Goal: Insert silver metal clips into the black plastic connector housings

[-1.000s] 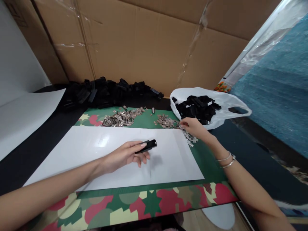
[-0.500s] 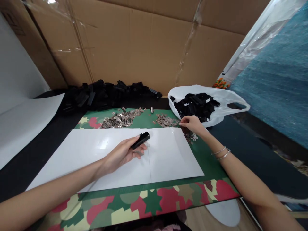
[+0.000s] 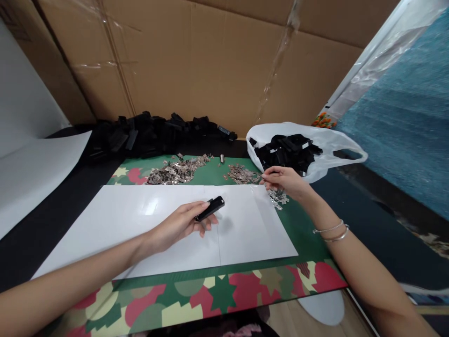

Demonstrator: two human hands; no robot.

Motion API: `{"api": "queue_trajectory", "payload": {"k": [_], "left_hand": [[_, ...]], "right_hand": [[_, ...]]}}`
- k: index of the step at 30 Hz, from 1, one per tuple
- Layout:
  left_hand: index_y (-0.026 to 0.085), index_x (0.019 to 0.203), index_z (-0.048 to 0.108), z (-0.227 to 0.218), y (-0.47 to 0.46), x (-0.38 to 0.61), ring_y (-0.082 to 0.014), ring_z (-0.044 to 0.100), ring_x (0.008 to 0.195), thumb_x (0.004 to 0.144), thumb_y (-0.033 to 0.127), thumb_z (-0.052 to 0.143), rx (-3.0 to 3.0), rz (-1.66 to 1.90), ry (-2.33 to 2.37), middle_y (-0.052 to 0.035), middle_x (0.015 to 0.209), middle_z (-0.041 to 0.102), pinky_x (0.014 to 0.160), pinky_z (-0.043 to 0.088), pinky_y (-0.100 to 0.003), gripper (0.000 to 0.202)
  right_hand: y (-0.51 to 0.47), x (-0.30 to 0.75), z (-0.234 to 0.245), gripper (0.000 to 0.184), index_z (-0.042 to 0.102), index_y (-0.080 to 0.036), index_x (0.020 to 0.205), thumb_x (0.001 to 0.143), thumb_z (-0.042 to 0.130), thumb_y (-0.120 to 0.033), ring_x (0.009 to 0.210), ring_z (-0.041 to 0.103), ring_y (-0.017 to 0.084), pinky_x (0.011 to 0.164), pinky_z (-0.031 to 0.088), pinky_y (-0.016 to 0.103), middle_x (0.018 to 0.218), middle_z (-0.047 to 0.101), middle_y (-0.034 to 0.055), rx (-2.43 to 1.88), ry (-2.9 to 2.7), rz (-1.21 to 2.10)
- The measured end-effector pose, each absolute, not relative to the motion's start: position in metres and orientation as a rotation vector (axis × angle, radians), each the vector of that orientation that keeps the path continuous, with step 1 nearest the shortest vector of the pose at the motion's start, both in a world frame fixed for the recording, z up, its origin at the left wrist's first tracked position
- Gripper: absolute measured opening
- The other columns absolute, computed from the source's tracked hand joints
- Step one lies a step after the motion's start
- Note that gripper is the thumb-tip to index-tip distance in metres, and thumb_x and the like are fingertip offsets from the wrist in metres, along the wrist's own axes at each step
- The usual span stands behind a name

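My left hand (image 3: 185,220) is closed round a small black oblong piece (image 3: 212,208), held tilted above the white sheet (image 3: 252,229). My right hand (image 3: 286,182) has thumb and forefinger pinched together at the sheet's far right corner; whatever sits in the pinch is too small to name. Close to those fingertips lie a heap of small shiny metal pieces (image 3: 242,174) and a lesser cluster of silvery pieces (image 3: 278,198), partly covered by the hand. A larger heap of metal pieces (image 3: 177,171) spreads beyond the sheet to the left.
Behind my right hand, a white plastic bag (image 3: 329,140) holds black pieces (image 3: 287,150). A pile of black pieces (image 3: 147,133) lines the back, before a cardboard wall (image 3: 210,70). A small metal cone (image 3: 222,158) stands between the heaps on the green patterned board (image 3: 224,295).
My left hand has shifted slightly right and down with the black piece. My right hand has turned a little, its fingertips still by the metal pieces, and uncovers more of the silvery cluster.
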State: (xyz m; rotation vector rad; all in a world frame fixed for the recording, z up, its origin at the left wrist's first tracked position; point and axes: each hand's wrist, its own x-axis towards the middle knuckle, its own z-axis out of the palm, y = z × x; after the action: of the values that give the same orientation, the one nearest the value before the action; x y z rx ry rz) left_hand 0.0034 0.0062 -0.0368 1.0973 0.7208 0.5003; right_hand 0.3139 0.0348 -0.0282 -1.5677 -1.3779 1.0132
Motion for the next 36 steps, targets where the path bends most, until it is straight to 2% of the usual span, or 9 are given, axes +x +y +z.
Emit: {"api": "queue_trajectory", "payload": {"k": [4, 6, 8, 12, 15, 17, 24, 31, 36], "left_hand": [[0.011, 0.092, 0.062, -0.036, 0.004, 0.006, -0.0119, 0.057, 0.067, 0.087, 0.039, 0.052, 1.191, 0.465, 0.771, -0.0095, 0.091, 0.067, 0.053, 0.046, -0.022, 0.030], [0.012, 0.096, 0.063, -0.037, 0.003, 0.007, -0.0122, 0.058, 0.066, 0.086, 0.038, 0.054, 1.245, 0.437, 0.808, -0.0092, 0.091, 0.068, 0.051, 0.047, -0.021, 0.030], [0.012, 0.101, 0.063, -0.038, 0.002, 0.008, -0.0127, 0.060, 0.065, 0.084, 0.038, 0.056, 1.286, 0.425, 0.829, -0.0088, 0.092, 0.068, 0.050, 0.048, -0.022, 0.032], [0.014, 0.110, 0.063, -0.040, 0.000, 0.010, -0.0139, 0.062, 0.062, 0.083, 0.036, 0.058, 1.316, 0.428, 0.859, -0.0051, 0.080, 0.069, 0.047, 0.049, -0.022, 0.035], [0.017, 0.116, 0.061, -0.040, -0.003, 0.010, -0.0111, 0.058, 0.049, 0.084, 0.036, 0.057, 1.369, 0.400, 0.889, 0.0003, 0.060, 0.065, 0.045, 0.048, -0.021, 0.038], [0.019, 0.120, 0.059, -0.041, -0.004, 0.010, -0.0091, 0.054, 0.042, 0.085, 0.037, 0.055, 1.407, 0.382, 0.894, 0.0018, 0.055, 0.065, 0.045, 0.047, -0.021, 0.040], [0.019, 0.122, 0.058, -0.040, -0.006, 0.010, -0.0100, 0.054, 0.041, 0.085, 0.039, 0.054, 1.420, 0.347, 0.915, 0.0006, 0.055, 0.066, 0.045, 0.047, -0.022, 0.042], [0.017, 0.122, 0.058, -0.035, -0.006, 0.013, -0.0098, 0.053, 0.039, 0.084, 0.039, 0.055, 1.410, 0.351, 0.903, -0.0011, 0.055, 0.067, 0.045, 0.046, -0.021, 0.044], [0.015, 0.123, 0.057, -0.035, -0.006, 0.012, -0.0093, 0.053, 0.039, 0.084, 0.039, 0.055, 1.410, 0.358, 0.920, -0.0022, 0.058, 0.069, 0.047, 0.046, -0.022, 0.045]], "right_hand": [[0.017, 0.289, -0.018, 0.037, 0.064, -0.014, 0.081, 0.061, 0.073, -0.043, 0.071, 0.068, 0.018, 0.065, 0.054, 0.029, 0.073, 0.071, 0.0074, -1.444, -1.376, 1.187], [0.006, 0.276, -0.013, 0.035, 0.066, -0.013, 0.087, 0.064, 0.073, -0.039, 0.077, 0.069, 0.019, 0.075, 0.055, 0.033, 0.078, 0.072, 0.0080, -1.376, -1.405, 1.291], [-0.006, 0.263, -0.009, 0.033, 0.067, -0.013, 0.092, 0.068, 0.072, -0.035, 0.078, 0.070, 0.020, 0.077, 0.055, 0.035, 0.078, 0.073, 0.0083, -1.343, -1.455, 1.363], [-0.022, 0.245, -0.006, 0.025, 0.064, -0.015, 0.093, 0.074, 0.067, -0.031, 0.075, 0.071, 0.021, 0.071, 0.058, 0.033, 0.075, 0.072, 0.0064, -1.333, -1.545, 1.354], [-0.028, 0.237, -0.007, 0.017, 0.058, -0.016, 0.084, 0.075, 0.066, -0.029, 0.072, 0.071, 0.021, 0.065, 0.058, 0.030, 0.072, 0.070, 0.0044, -1.336, -1.552, 1.318], [-0.029, 0.232, -0.007, 0.017, 0.054, -0.017, 0.083, 0.075, 0.065, -0.027, 0.070, 0.071, 0.021, 0.060, 0.057, 0.028, 0.070, 0.069, 0.0039, -1.359, -1.560, 1.311], [-0.033, 0.219, -0.018, 0.010, 0.050, -0.018, 0.081, 0.077, 0.059, -0.022, 0.062, 0.069, 0.019, 0.052, 0.054, 0.026, 0.067, 0.068, 0.0037, -1.407, -1.678, 1.151], [-0.039, 0.206, -0.031, 0.004, 0.050, -0.022, 0.079, 0.079, 0.053, -0.020, 0.065, 0.069, 0.019, 0.056, 0.053, 0.027, 0.068, 0.069, 0.0026, -1.447, -1.765, 0.719], [-0.044, 0.198, -0.041, 0.005, 0.053, -0.022, 0.084, 0.080, 0.052, -0.020, 0.065, 0.069, 0.019, 0.051, 0.050, 0.025, 0.073, 0.071, 0.0032, -1.491, -1.760, 0.504]]}}
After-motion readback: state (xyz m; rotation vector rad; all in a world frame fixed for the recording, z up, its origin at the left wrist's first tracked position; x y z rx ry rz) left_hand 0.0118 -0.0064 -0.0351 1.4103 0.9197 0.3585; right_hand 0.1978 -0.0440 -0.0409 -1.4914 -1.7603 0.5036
